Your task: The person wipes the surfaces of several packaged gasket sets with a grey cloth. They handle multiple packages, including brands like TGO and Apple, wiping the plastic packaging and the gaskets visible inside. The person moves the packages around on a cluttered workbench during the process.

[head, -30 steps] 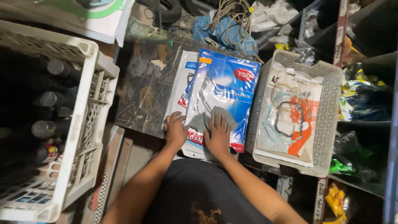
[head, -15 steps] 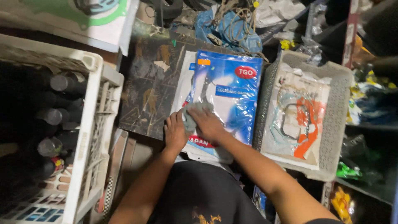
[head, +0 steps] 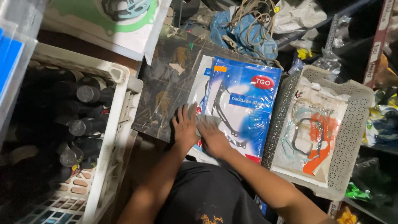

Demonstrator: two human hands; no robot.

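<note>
Both bare forearms reach forward and converge, the left hand [head: 185, 126] lying flat, palm down, with fingers [head: 191, 111] extended and close together, while the right hand [head: 213, 137] rests palm down just beside it, its fingers angled toward the left hand and nearly touching it.

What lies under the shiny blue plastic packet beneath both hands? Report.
Under the blue plastic packet lies another flat white packet, its edge showing at left. The rest is covered; left hand and right hand press on top.

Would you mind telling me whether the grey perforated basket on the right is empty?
Not empty: the perforated basket holds clear-bagged gaskets lying flat, filling most of its floor.
</note>
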